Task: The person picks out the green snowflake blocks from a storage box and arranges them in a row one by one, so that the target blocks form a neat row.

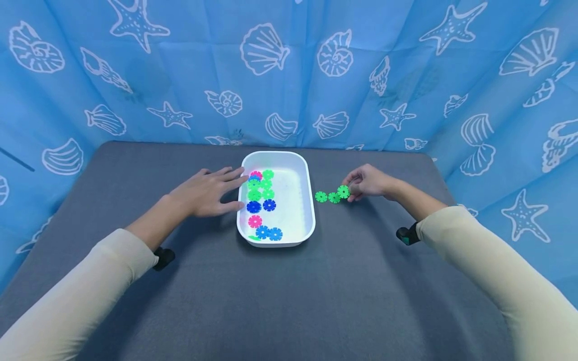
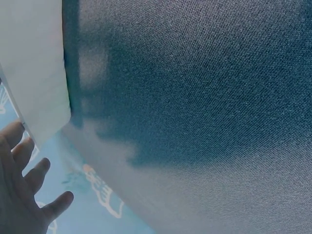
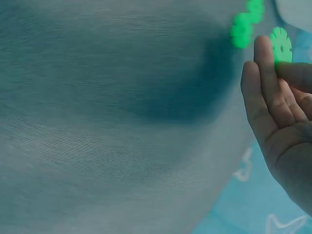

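My right hand [image 1: 369,180] pinches a green notched plastic disc [image 1: 343,191] between thumb and fingers, just right of the white tray [image 1: 311,210]. The right wrist view shows this held disc [image 3: 282,44] at the fingertips. Beside it on the table lie two more green discs, a nearer one [image 1: 334,198] and one close to the tray [image 1: 321,196]. My left hand [image 1: 205,193] has its fingers spread and straight at the tray's left rim, with fingertips over the edge. Along the tray's left side lie several discs, including a pink disc [image 1: 255,221] and a dark blue disc [image 1: 269,204].
The tray stands on a table with grey cloth [image 1: 289,296]. A blue curtain [image 1: 298,90] with white shell prints hangs behind the table's far edge and along the sides. Light blue discs [image 1: 275,233] sit at the tray's near end.
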Demonstrator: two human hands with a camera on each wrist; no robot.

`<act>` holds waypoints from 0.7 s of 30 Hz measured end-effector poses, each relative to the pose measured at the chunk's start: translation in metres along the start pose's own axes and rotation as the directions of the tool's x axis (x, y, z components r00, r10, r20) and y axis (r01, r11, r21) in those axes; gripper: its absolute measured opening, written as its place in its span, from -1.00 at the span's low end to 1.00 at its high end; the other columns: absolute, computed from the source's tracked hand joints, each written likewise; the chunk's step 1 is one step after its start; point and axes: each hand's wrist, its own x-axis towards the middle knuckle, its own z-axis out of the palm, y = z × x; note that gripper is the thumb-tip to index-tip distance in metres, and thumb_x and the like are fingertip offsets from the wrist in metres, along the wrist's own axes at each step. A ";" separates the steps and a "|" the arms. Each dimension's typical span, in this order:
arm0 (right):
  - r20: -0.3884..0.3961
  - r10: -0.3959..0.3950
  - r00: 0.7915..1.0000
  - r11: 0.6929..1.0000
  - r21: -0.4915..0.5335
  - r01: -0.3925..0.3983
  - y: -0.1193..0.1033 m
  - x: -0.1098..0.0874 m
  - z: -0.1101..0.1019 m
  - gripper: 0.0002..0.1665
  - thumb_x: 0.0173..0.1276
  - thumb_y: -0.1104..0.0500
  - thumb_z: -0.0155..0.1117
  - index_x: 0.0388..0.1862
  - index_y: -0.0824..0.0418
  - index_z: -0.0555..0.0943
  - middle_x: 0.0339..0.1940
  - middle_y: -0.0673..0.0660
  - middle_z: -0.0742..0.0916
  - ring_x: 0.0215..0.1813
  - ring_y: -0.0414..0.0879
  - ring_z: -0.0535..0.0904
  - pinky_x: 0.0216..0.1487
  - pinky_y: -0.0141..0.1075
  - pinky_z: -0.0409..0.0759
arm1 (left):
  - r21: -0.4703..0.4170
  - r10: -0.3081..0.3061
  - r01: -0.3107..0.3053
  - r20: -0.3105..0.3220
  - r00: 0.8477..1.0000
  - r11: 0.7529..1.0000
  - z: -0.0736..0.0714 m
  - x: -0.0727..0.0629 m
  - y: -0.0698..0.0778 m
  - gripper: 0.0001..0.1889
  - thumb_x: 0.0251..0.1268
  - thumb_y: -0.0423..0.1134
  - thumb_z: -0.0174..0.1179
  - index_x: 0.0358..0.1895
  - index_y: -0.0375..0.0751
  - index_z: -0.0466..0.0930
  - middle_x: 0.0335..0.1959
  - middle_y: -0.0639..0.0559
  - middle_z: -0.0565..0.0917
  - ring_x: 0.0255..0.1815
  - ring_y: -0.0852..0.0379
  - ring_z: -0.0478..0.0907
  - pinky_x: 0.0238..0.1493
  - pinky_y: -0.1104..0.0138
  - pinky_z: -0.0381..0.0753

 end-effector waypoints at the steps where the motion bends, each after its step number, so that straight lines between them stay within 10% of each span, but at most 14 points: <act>1: -0.006 0.005 1.000 1.000 0.017 -0.005 0.005 0.000 0.002 -0.65 0.44 0.44 -0.05 0.12 0.55 0.54 -0.19 0.38 0.74 -0.15 0.13 0.74 0.01 -0.01 0.67 | 0.001 0.000 0.000 0.002 1.000 1.000 0.000 0.000 0.000 -0.16 0.41 0.34 -0.04 0.61 0.00 0.01 0.62 -0.06 0.00 0.58 -0.25 -0.01 0.38 -0.35 0.06; 21: -0.103 0.085 0.991 0.991 0.116 -0.073 0.033 -0.004 0.010 -0.70 0.48 0.36 0.12 0.05 0.60 0.55 -0.28 0.30 0.78 -0.25 -0.02 0.77 -0.11 -0.18 0.71 | 0.002 -0.011 0.011 0.007 1.000 1.000 0.003 0.001 -0.001 -0.16 0.41 0.35 -0.06 0.62 0.03 -0.02 0.63 -0.03 -0.02 0.58 -0.23 -0.01 0.39 -0.35 0.03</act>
